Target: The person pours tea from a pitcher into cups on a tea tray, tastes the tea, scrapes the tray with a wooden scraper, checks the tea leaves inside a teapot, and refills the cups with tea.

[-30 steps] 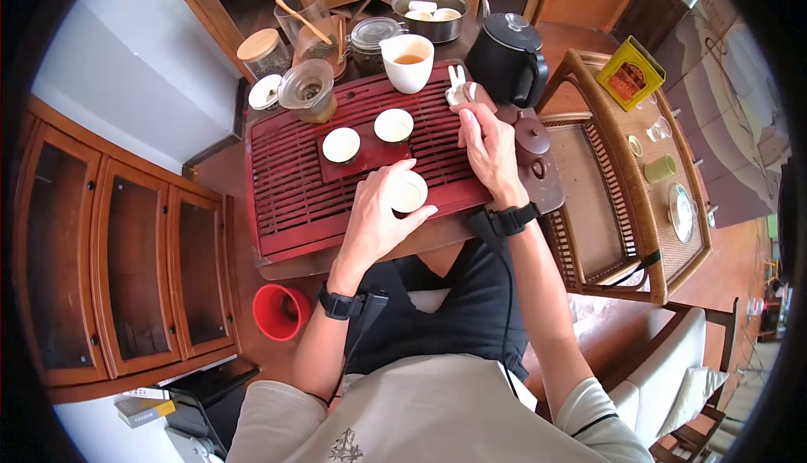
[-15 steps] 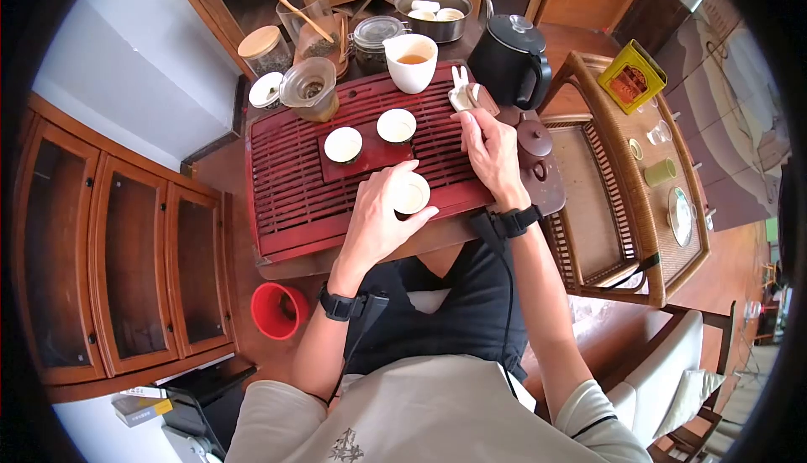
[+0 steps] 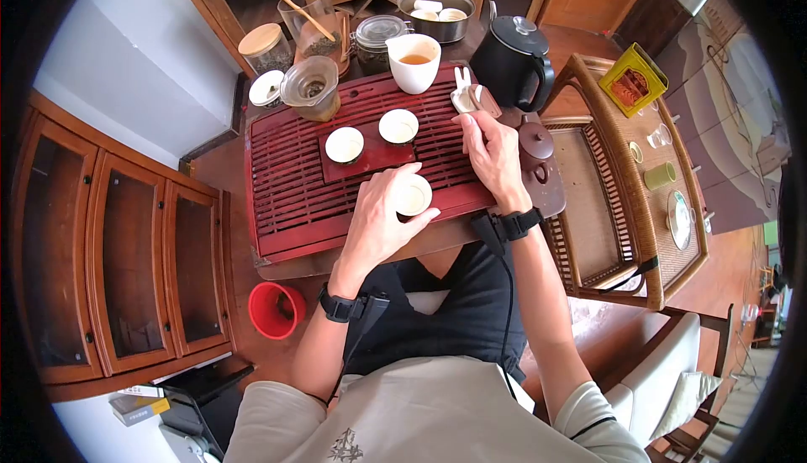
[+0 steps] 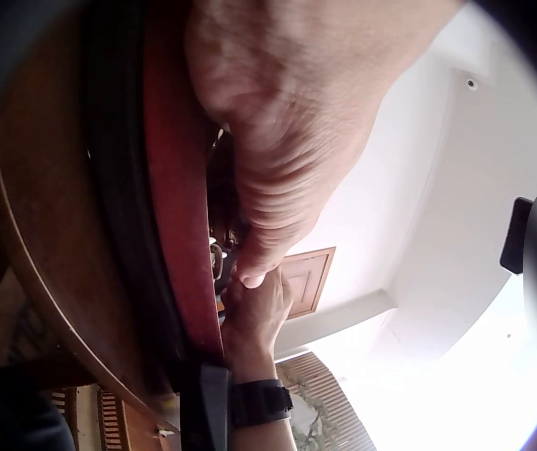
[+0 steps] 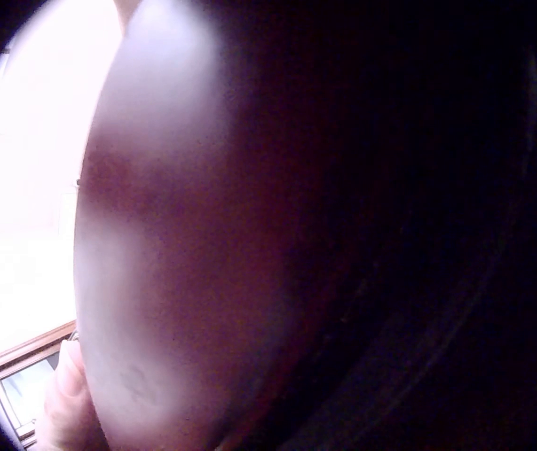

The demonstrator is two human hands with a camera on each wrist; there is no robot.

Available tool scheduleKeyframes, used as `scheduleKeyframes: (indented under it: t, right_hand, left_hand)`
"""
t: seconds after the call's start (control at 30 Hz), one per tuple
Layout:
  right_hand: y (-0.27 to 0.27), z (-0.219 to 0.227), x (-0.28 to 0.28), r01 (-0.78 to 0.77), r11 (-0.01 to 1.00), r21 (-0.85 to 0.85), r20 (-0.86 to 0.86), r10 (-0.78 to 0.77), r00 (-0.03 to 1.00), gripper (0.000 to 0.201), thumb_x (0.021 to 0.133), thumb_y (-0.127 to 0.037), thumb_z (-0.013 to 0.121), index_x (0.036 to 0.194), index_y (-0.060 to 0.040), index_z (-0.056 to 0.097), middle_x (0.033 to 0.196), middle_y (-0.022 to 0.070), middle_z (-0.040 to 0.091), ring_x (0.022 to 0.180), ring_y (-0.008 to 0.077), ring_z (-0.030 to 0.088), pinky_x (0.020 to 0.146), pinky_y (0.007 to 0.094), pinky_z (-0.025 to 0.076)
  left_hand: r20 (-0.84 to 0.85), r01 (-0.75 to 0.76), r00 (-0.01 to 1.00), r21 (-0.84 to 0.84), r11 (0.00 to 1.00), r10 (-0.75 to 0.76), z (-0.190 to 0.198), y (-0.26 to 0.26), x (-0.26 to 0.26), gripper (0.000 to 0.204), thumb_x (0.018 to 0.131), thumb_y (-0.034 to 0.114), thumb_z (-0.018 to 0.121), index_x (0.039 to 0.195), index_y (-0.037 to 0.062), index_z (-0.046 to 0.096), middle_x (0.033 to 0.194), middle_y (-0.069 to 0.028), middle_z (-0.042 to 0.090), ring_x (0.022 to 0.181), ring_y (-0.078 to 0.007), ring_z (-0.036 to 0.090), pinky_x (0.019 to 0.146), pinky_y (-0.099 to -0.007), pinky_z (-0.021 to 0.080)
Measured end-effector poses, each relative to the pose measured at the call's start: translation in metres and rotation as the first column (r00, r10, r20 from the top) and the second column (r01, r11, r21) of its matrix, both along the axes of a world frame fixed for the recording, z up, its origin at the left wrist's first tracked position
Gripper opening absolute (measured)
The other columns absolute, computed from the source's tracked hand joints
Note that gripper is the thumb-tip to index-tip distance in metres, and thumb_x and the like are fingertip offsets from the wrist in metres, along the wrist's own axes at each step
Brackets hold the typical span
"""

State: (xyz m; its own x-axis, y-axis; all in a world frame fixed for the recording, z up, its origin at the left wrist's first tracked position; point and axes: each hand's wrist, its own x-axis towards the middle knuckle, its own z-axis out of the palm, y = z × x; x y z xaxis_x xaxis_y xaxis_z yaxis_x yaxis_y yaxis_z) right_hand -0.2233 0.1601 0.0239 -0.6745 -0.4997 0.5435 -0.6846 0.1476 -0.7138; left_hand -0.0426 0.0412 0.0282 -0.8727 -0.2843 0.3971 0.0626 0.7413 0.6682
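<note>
At the near edge of the red slatted tea tray (image 3: 290, 211), my left hand (image 3: 378, 215) curves its thumb and fingers round a small white teacup (image 3: 414, 195). Two more white teacups, one on the left (image 3: 345, 144) and one on the right (image 3: 398, 127), stand on a red saucer board (image 3: 370, 160) just beyond. My right hand (image 3: 494, 159) rests at the tray's right side with loosely curled fingers and nothing visible in it. Close ahead of it lies a white rabbit figurine (image 3: 461, 93); a brown clay teapot (image 3: 535, 142) is to its right. The right wrist view shows mostly a dark, blurred brown surface.
Behind the cups stand a white pitcher (image 3: 414, 66) of tea, a strainer on a glass vessel (image 3: 311, 92), lidded jars, a metal bowl (image 3: 435, 7) and a black kettle (image 3: 511, 55). A rattan cart (image 3: 588, 194) flanks the right; a red bin (image 3: 274, 310) is on the floor.
The head view has shifted very slightly, so things on the tray appear a little farther right. Both hands keep the same pose.
</note>
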Motion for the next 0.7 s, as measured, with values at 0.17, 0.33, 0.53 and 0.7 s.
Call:
scheduleKeyframes:
  t: [0.17,0.33,0.53,0.7]
  right_hand:
    - [0.0010,0.0053,0.0032,0.006,1.000,0.019,0.083,-0.008,0.997,0.019,0.095,-0.016,0.057,0.093,-0.0003,0.067,0.074,0.0204,0.065,0.068,0.0350,0.065,0.063,0.0387,0.050]
    - [0.0008,0.0047,0.0021,0.012,0.998,0.056,0.098,-0.018,0.995,0.019,0.095,-0.017,0.058,0.092,-0.0001,0.066,0.073,0.0217,0.063,0.067,0.0356,0.064,0.062,0.0393,0.049]
    - [0.0010,0.0040,0.0022,0.009,0.999,0.053,0.079,-0.013,0.997,0.020,0.095,-0.018,0.059,0.091,0.0000,0.065,0.072,0.0222,0.063,0.067,0.0363,0.064,0.061,0.0398,0.049]
    - [0.0009,0.0049,0.0021,-0.001,0.999,0.051,0.073,-0.003,0.997,0.021,0.095,-0.019,0.059,0.089,0.0004,0.065,0.074,0.0221,0.064,0.069,0.0366,0.065,0.062,0.0399,0.050]
  left_hand:
    - [-0.030,0.005,1.000,-0.015,1.000,-0.005,-0.0018,-0.0003,-0.0011,0.061,0.072,0.020,0.082,0.125,0.0066,0.055,0.108,-0.0133,0.062,0.101,-0.0314,0.059,0.092,-0.0430,0.044]
    - [-0.013,-0.004,1.000,-0.016,1.000,0.004,-0.0012,0.0004,-0.0010,0.060,0.073,0.022,0.081,0.125,0.0054,0.056,0.110,-0.0137,0.062,0.103,-0.0314,0.058,0.095,-0.0425,0.044]
    - [-0.014,-0.010,1.000,-0.029,1.000,0.010,-0.0022,0.0006,-0.0007,0.059,0.074,0.022,0.081,0.125,0.0053,0.056,0.109,-0.0135,0.061,0.102,-0.0313,0.058,0.095,-0.0426,0.044]
    - [-0.011,-0.012,1.000,-0.032,0.999,0.012,-0.0024,0.0008,-0.0010,0.059,0.074,0.023,0.081,0.124,0.0053,0.056,0.108,-0.0133,0.061,0.101,-0.0312,0.058,0.094,-0.0425,0.044]
